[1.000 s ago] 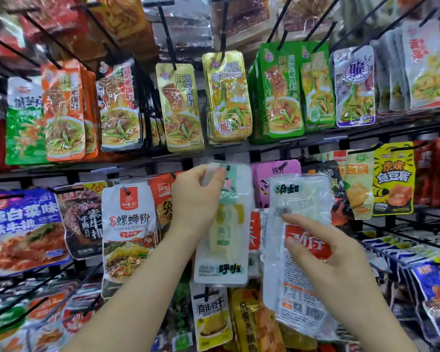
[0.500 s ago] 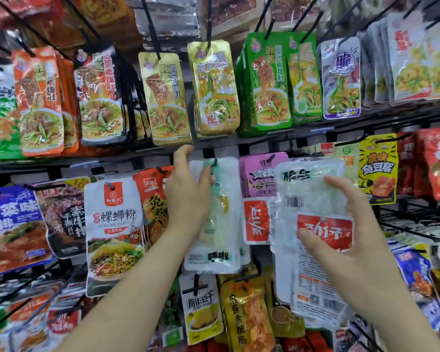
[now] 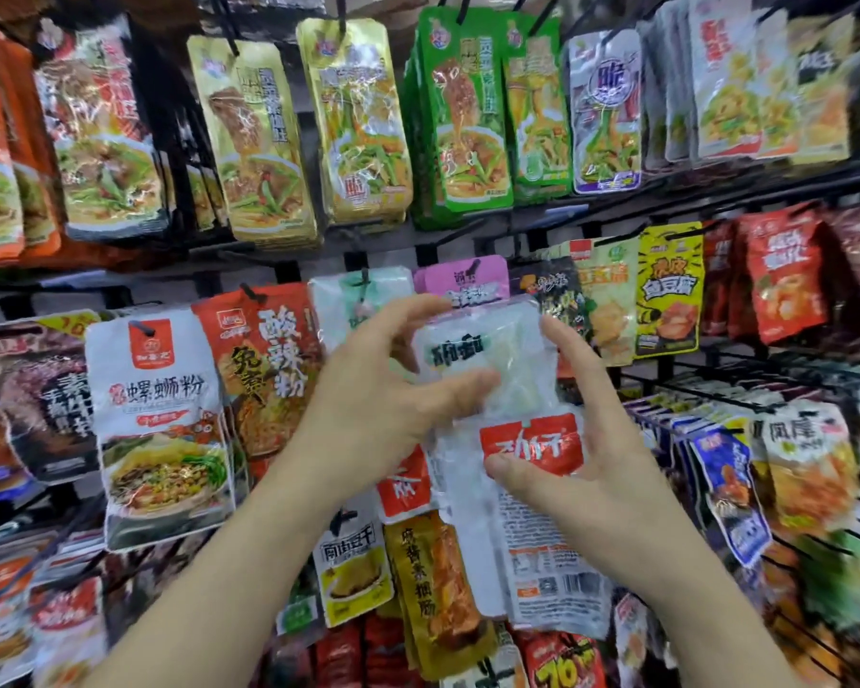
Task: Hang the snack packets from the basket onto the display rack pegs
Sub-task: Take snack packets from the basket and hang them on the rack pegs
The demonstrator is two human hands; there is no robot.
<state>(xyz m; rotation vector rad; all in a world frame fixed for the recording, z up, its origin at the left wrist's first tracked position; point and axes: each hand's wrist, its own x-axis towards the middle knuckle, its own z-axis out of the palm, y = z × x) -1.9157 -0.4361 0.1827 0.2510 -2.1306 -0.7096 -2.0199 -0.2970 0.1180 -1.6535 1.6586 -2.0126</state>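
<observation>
Now holding packet (image 3: 527,441) upright, pinching its upper left with left fingers (image 3: 467,382), clamping its label with right fingers (image 3: 510,466); pointing long axis straight up, with top just below peg (image 3: 472,267).

black wire display rack (image 3: 532,223), pegs full. upper row: gold packets (image 3: 358,126), green packets (image 3: 467,116). lower row: white noodle packet (image 3: 157,424), pink packet (image 3: 463,280), yellow packet (image 3: 669,290). neighbours overlap at edges.

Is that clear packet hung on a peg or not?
Not hung. The left hand and right hand grip the clear packet in front of the pink packet, and no peg shows through its top edge.
</observation>
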